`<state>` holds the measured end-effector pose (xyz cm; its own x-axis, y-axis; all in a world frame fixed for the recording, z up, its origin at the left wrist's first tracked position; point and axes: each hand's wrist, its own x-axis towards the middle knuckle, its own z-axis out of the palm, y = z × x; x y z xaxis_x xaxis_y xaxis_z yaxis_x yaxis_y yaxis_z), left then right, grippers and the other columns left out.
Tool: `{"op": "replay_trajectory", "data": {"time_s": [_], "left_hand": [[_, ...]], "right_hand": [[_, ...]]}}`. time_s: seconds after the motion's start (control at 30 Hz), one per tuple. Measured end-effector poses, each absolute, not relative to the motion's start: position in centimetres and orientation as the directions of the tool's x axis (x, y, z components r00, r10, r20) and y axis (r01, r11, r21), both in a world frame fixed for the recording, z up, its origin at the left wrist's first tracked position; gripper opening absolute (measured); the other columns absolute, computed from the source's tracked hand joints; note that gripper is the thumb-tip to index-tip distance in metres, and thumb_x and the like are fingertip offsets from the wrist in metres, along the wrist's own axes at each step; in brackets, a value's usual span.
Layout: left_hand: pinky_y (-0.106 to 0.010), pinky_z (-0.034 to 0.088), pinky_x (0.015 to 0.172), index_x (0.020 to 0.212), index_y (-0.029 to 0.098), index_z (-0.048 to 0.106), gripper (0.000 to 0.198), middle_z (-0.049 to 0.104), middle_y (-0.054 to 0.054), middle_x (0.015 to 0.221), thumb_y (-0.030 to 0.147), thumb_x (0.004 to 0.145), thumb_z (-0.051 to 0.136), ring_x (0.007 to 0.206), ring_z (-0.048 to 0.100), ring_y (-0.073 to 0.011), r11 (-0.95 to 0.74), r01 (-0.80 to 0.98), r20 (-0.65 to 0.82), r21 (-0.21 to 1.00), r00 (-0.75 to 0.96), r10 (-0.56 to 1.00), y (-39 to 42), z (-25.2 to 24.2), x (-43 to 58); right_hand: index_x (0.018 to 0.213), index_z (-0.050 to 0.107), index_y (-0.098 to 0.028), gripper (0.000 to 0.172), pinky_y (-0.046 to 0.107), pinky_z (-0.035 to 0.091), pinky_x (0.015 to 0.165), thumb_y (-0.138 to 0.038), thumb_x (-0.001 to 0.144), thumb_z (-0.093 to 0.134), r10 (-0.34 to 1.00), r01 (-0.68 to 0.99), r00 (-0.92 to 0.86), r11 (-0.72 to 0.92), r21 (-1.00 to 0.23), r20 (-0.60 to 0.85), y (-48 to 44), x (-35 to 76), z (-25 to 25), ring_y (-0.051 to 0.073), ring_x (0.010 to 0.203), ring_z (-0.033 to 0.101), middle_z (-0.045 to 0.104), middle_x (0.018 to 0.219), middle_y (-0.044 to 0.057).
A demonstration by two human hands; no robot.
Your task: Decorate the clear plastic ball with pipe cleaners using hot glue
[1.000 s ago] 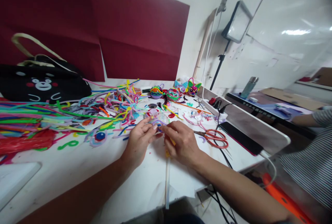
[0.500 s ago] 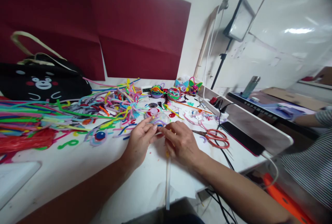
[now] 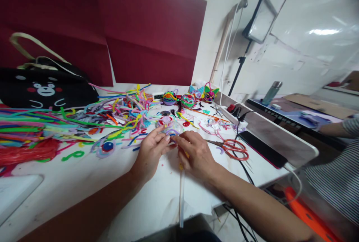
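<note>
Between my two hands, above the white table, is a clear plastic ball [image 3: 176,126] with purple and blue fuzzy pieces on it. My left hand [image 3: 150,154] has its fingers closed on the ball's left side. From the right, my right hand [image 3: 198,154] presses bent, closed fingers against the near side, by the blue piece; the fingertips partly hide this spot. Below my right hand a translucent glue stick [image 3: 181,199] points toward the table's front edge, with a yellow part at its upper end. Orange-handled scissors [image 3: 234,149] lie right of that hand.
Loose pipe cleaners [image 3: 25,126] heap up at the left, before a black bag [image 3: 45,88]. Decorated balls [image 3: 187,101] stand at the back. A phone [image 3: 262,148] with a cable lies at the right, beside a raised edge [image 3: 280,133]. A person in striped clothing [image 3: 336,178] is farther right.
Almost nothing differs. My fingers have shifted very slightly at the ball, which stays in the same place, and the view has moved a little.
</note>
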<state>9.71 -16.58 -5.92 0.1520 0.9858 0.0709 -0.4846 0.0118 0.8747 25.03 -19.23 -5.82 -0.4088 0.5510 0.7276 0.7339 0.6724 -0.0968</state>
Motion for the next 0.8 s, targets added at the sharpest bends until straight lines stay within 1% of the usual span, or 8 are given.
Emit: {"op": "replay_trajectory", "data": {"time_s": [0.2, 0.37, 0.57, 0.7, 0.8], "left_hand": [[-0.031, 0.055, 0.074, 0.124, 0.012, 0.056, 0.064, 0.064, -0.001, 0.075, 0.024, 0.066, 0.08, 0.081, 0.063, -0.018, -0.005, -0.475, 0.081, 0.88, 0.141, 0.987, -16.52, -5.93, 9.67], [-0.032, 0.056, 0.076, 0.123, 0.012, 0.057, 0.059, 0.064, -0.001, 0.076, 0.023, 0.069, 0.079, 0.08, 0.063, -0.0168, -0.013, -0.478, 0.085, 0.878, 0.129, 0.988, -16.45, -6.09, 9.68], [-0.032, 0.056, 0.076, 0.122, 0.011, 0.057, 0.059, 0.064, 0.0, 0.075, 0.021, 0.068, 0.078, 0.082, 0.063, -0.0169, 0.007, -0.48, 0.054, 0.877, 0.113, 0.992, -16.63, -5.92, 9.74], [-0.03, 0.056, 0.074, 0.122, 0.011, 0.057, 0.059, 0.065, -0.001, 0.075, 0.018, 0.067, 0.078, 0.08, 0.064, -0.0171, 0.032, -0.503, 0.023, 0.864, 0.102, 0.994, -16.59, -5.78, 9.76], [-0.03, 0.057, 0.074, 0.122, 0.012, 0.056, 0.058, 0.067, -0.002, 0.077, 0.016, 0.068, 0.076, 0.081, 0.066, -0.0181, 0.055, -0.514, 0.002, 0.856, 0.111, 0.994, -16.59, -5.76, 9.77]], "right_hand": [[0.116, 0.062, -0.013, 0.037, 0.035, 0.048, 0.072, -0.011, 0.082, 0.048, 0.567, 0.726, -0.401, 0.675, -0.127, 0.719, -19.24, 24.97, -5.94, 0.021, 0.081, 0.055, 0.063, 0.091, 0.01], [0.119, 0.061, -0.012, 0.039, 0.035, 0.047, 0.072, -0.01, 0.081, 0.049, 0.553, 0.719, -0.422, 0.687, -0.106, 0.719, -19.27, 25.02, -6.08, 0.021, 0.082, 0.054, 0.062, 0.093, 0.011], [0.119, 0.06, -0.008, 0.038, 0.036, 0.043, 0.069, -0.01, 0.083, 0.049, 0.481, 0.737, -0.447, 0.676, 0.005, 0.754, -19.39, 25.33, -6.12, 0.022, 0.082, 0.052, 0.063, 0.093, 0.013], [0.124, 0.057, -0.008, 0.04, 0.037, 0.039, 0.067, -0.013, 0.086, 0.048, 0.507, 0.776, -0.499, 0.622, 0.102, 0.703, -19.44, 25.5, -5.95, 0.023, 0.081, 0.048, 0.063, 0.095, 0.013], [0.125, 0.056, -0.008, 0.038, 0.038, 0.037, 0.067, -0.015, 0.089, 0.047, 0.505, 0.786, -0.536, 0.591, 0.182, 0.676, -19.35, 25.53, -5.82, 0.024, 0.081, 0.047, 0.063, 0.097, 0.014]]}}
